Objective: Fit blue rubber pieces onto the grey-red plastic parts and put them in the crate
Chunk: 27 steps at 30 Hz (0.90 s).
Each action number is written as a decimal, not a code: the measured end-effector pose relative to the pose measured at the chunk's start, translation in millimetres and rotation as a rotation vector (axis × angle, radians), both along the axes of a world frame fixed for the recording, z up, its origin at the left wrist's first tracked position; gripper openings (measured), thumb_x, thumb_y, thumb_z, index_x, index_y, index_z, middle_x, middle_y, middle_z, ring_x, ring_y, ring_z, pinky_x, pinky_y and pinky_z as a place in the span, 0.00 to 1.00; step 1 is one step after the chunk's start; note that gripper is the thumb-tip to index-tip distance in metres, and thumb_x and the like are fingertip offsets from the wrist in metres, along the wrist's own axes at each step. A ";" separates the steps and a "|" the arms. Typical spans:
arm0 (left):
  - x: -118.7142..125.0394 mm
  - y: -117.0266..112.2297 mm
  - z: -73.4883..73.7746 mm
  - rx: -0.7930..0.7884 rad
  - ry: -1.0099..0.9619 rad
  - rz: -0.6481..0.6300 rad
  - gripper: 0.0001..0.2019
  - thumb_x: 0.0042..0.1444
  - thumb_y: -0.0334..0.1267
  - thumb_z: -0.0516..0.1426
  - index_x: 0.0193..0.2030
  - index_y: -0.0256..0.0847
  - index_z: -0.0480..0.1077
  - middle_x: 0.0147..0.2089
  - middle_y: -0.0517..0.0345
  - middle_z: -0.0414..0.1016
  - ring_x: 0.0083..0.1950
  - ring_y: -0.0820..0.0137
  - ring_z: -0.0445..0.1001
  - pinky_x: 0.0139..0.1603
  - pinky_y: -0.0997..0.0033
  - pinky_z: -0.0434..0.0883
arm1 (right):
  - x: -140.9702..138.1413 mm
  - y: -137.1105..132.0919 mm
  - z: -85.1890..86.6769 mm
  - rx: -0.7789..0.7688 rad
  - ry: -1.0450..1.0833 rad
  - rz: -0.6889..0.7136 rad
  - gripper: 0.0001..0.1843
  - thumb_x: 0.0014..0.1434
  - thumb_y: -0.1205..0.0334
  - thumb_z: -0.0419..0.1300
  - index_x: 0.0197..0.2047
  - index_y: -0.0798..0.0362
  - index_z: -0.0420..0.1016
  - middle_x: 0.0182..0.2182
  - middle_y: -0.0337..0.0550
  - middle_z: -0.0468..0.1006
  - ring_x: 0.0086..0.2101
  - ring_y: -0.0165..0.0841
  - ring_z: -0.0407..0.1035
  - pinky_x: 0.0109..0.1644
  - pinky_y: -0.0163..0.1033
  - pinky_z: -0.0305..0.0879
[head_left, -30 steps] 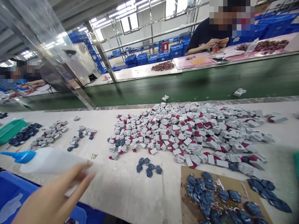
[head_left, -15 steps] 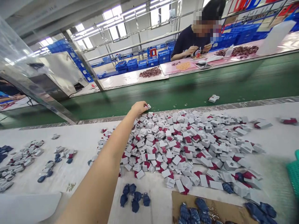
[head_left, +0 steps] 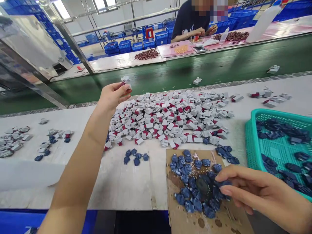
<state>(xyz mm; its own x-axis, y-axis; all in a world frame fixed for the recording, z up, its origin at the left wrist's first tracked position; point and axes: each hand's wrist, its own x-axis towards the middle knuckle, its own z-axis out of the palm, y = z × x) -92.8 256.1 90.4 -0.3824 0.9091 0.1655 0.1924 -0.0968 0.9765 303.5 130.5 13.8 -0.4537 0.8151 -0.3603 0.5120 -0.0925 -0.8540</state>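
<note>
Progress: one grey-and-red part (head_left: 126, 80) was lifted; the large pile (head_left: 170, 117) at 12 o'clock remained.
Left hand (head_left: 112, 95): pinched that part above the pile's 10 o'clock edge.
Right hand (head_left: 253, 191): fingers closed on a blue piece (head_left: 223, 183) over the cardboard (head_left: 192, 221), at 5 o'clock.

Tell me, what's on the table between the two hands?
In the head view, the pile of white-and-red pieces and a few loose blue pieces lie between the left hand and the right hand.
</note>
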 end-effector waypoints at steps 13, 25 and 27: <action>54.2 -117.9 -16.0 -0.006 -0.339 -0.094 0.16 0.42 0.45 0.69 0.34 0.38 0.74 0.35 0.58 0.77 0.43 0.65 0.79 0.40 0.71 0.77 | -27.5 -19.1 9.7 0.646 -0.169 0.185 0.19 0.66 0.49 0.51 0.45 0.51 0.77 0.29 0.44 0.78 0.22 0.34 0.72 0.18 0.32 0.67; 88.2 -205.6 -68.9 -0.265 -0.661 -0.015 0.16 0.42 0.42 0.70 0.37 0.38 0.76 0.35 0.55 0.79 0.41 0.64 0.79 0.33 0.76 0.76 | -27.8 -30.9 -7.8 0.885 -0.308 0.313 0.08 0.68 0.60 0.50 0.44 0.47 0.70 0.36 0.41 0.76 0.34 0.34 0.75 0.33 0.34 0.71; 89.4 -211.1 -78.3 -0.297 -0.722 0.013 0.17 0.40 0.42 0.71 0.36 0.38 0.75 0.34 0.55 0.79 0.40 0.64 0.80 0.32 0.76 0.75 | -22.9 -31.6 -9.5 0.843 -0.327 0.305 0.11 0.69 0.56 0.49 0.38 0.46 0.70 0.34 0.41 0.76 0.32 0.35 0.74 0.32 0.34 0.71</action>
